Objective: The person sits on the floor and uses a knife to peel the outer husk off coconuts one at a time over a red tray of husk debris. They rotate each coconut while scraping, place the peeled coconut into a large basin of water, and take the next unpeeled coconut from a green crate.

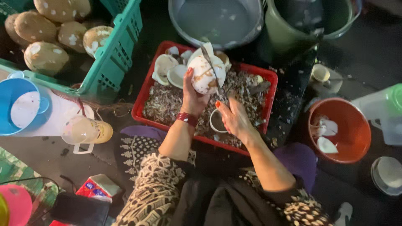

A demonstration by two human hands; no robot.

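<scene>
Two hands: both are working over the red tray (pixel 140 104), close together, nearly touching.
Left hand (pixel 193 97): it is gripping the peeled coconut (pixel 206 74) from below and from the side, fingers curling up around its left flank, a red band sitting on the wrist.
Peeled coconut: it is sitting at the top of the left hand, held above the middle of the red tray, whitish with brown streaks, just up and left of the right hand.
Right hand (pixel 235 119): it is closing around the handle of a knife (pixel 212 69), thumb pointing up toward the coconut.
Knife: its blade is lying across the coconut's right face, tip reaching past the top.
Red tray: it is holding brown shavings and, at its far left corner, several white shell pieces (pixel 167 69).
Teal crate (pixel 113 54): it is standing to the left, holding unpeeled brown coconuts (pixel 46 56).
Orange bowl (pixel 351 129): it is sitting well to the right, with white scraps inside.
Grey basin (pixel 217 21): it is standing just beyond the tray.
</scene>
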